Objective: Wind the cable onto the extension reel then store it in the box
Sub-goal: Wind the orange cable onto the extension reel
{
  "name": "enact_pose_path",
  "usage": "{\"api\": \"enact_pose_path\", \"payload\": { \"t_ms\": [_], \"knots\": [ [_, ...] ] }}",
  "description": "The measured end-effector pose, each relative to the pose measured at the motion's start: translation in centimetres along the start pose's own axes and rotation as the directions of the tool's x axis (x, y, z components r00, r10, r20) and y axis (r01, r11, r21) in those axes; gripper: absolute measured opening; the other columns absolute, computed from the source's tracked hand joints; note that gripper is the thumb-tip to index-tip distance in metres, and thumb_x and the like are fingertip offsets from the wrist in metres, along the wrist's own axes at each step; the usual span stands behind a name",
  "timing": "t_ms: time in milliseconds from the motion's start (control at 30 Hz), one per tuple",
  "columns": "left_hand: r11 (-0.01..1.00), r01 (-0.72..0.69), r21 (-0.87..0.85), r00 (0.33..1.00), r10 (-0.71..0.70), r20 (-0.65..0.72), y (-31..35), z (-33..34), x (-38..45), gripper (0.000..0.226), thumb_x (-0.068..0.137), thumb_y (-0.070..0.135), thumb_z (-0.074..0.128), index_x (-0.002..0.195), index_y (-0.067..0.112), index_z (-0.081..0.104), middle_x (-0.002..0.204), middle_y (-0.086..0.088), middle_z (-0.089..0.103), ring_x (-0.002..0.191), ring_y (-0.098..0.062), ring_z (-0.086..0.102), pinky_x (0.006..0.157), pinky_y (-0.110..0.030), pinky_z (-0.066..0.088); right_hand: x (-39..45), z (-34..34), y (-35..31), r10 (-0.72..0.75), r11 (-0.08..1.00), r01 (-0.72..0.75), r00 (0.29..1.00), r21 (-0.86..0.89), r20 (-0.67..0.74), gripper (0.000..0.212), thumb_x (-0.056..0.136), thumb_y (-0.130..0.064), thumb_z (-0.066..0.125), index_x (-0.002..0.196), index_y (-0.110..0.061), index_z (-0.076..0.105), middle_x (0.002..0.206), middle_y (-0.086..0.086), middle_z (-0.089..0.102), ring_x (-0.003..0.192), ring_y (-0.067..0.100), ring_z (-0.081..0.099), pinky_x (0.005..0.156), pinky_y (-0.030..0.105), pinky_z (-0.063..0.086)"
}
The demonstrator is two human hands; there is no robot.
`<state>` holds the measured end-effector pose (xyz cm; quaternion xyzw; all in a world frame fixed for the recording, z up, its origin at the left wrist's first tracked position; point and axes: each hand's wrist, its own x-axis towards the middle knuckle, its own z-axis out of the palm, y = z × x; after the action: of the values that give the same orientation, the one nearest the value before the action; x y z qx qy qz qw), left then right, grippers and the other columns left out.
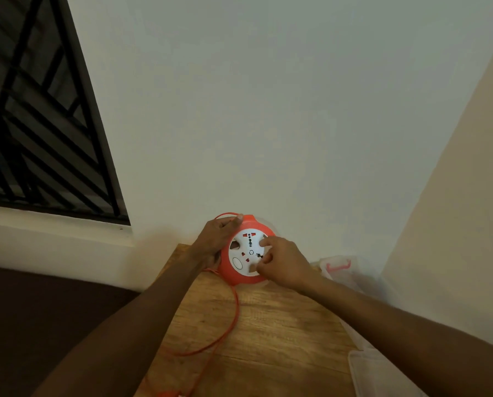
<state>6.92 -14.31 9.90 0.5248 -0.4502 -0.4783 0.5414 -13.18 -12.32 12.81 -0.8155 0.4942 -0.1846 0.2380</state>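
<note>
Head view: orange extension reel [246, 250] with white socket face, tilted up at the far edge of the wooden surface [268, 319], close to the wall. Left hand [215, 239] grips the reel's left rim, fingers curled over the top. Right hand [282, 260] rests on the white face, fingers bent, fingertips pressing into it. Orange cable [233, 316] trails loose from the reel toward the near edge, its end blurred and cut off. Clear plastic box [339, 267] with red latch at the right edge, hazy; its lid [382, 371] near the right corner, partly cut off
</note>
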Motion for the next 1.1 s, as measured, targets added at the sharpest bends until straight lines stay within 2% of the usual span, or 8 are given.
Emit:
{"api": "enact_pose_path", "payload": {
  "t_ms": [67, 133, 167, 267, 433, 667, 1033, 1100],
  "knots": [
    [1.000, 0.004, 0.003, 1.000, -0.004, -0.012, 0.0, -0.3, 0.0, 0.036, 0.095, 0.050, 0.068, 0.100, 0.016, 0.078, 0.097, -0.014, 0.082, 0.083, -0.033, 0.080, 0.066, -0.040, 0.065, -0.3, -0.6, 0.4, -0.224, 0.937, 0.215, 0.975, -0.276, 0.000, 0.044, 0.082, -0.021, 0.071, 0.124, -0.020, 0.063, 0.113, 0.003, 0.068, 0.108, 0.022, 0.063, 0.087, 0.038, 0.056],
    [1.000, 0.000, 0.021, 1.000, -0.001, 0.008, 0.1, -0.6, -0.1, 0.034, 0.096, 0.050, 0.066, 0.102, 0.018, 0.078, 0.098, -0.012, 0.082, 0.084, -0.033, 0.080, 0.066, -0.039, 0.065, -0.5, -0.7, 0.8, -0.467, 0.679, 0.457, 0.873, -0.575, 0.143, 0.045, 0.082, -0.021, 0.073, 0.126, -0.023, 0.063, 0.137, 0.008, 0.054, 0.124, 0.028, 0.051, 0.089, 0.041, 0.054],
    [0.999, -0.007, 0.039, 1.000, 0.006, 0.021, 0.2, -0.5, -0.1, 0.034, 0.097, 0.050, 0.064, 0.104, 0.019, 0.078, 0.099, -0.009, 0.082, 0.085, -0.031, 0.080, 0.065, -0.038, 0.065, -0.5, -0.6, 0.9, -0.512, 0.565, 0.527, 0.827, -0.635, 0.231, 0.049, 0.082, -0.021, 0.074, 0.129, -0.026, 0.061, 0.147, 0.010, 0.043, 0.131, 0.032, 0.044, 0.092, 0.043, 0.052],
    [0.994, -0.029, 0.104, 0.999, 0.027, 0.025, 0.6, -0.4, -0.3, 0.034, 0.097, 0.052, 0.063, 0.106, 0.022, 0.077, 0.097, -0.002, 0.083, 0.085, -0.026, 0.081, 0.063, -0.034, 0.065, -0.6, -0.1, 0.7, -0.465, 0.538, 0.544, 0.829, -0.644, 0.312, 0.065, 0.082, -0.021, 0.073, 0.140, -0.036, 0.047, 0.159, 0.010, 0.021, 0.138, 0.037, 0.033, 0.100, 0.047, 0.047],
    [0.994, -0.039, 0.102, 0.998, 0.034, 0.052, 0.6, -0.9, -0.8, 0.034, 0.095, 0.052, 0.064, 0.104, 0.023, 0.078, 0.099, -0.006, 0.083, 0.084, -0.029, 0.081, 0.062, -0.035, 0.065, -1.2, 0.0, 0.1, -0.475, 0.464, 0.523, 0.828, -0.715, 0.297, 0.077, 0.084, -0.019, 0.074, 0.147, -0.039, 0.035, 0.159, 0.014, 0.021, 0.136, 0.039, 0.034, 0.100, 0.049, 0.045],
    [0.988, -0.032, 0.150, 0.998, 0.024, 0.057, 0.0, -0.5, -0.8, 0.032, 0.097, 0.054, 0.060, 0.111, 0.028, 0.075, 0.104, -0.002, 0.082, 0.091, -0.027, 0.080, 0.075, -0.043, 0.067, -1.2, -0.6, -1.0, -0.514, 0.251, 0.672, 0.703, -0.697, 0.492, 0.051, 0.089, -0.021, 0.070, 0.138, -0.020, 0.056, 0.162, 0.006, 0.022, 0.131, 0.034, 0.039, 0.103, 0.049, 0.046],
    [0.981, -0.019, 0.192, 0.996, 0.001, 0.093, -0.7, -0.6, -0.8, 0.035, 0.089, 0.061, 0.066, 0.107, 0.034, 0.076, 0.102, 0.001, 0.082, 0.089, -0.026, 0.081, 0.073, -0.039, 0.067, -1.4, -0.2, -0.9, -0.400, 0.113, 0.624, 0.741, -0.773, 0.539, 0.062, 0.095, -0.028, 0.064, 0.150, -0.034, 0.034, 0.164, 0.010, 0.010, 0.136, 0.038, 0.033, 0.106, 0.053, 0.040],
    [0.983, -0.024, 0.181, 0.994, 0.005, 0.108, -0.6, -0.5, -0.9, 0.037, 0.082, 0.066, 0.067, 0.102, 0.037, 0.079, 0.103, 0.000, 0.082, 0.090, -0.026, 0.080, 0.074, -0.037, 0.066, -1.3, 0.1, -0.9, -0.385, 0.142, 0.592, 0.772, -0.794, 0.506, 0.069, 0.096, -0.027, 0.062, 0.153, -0.035, 0.024, 0.161, 0.016, 0.011, 0.134, 0.039, 0.036, 0.105, 0.052, 0.042]
  ]
}}
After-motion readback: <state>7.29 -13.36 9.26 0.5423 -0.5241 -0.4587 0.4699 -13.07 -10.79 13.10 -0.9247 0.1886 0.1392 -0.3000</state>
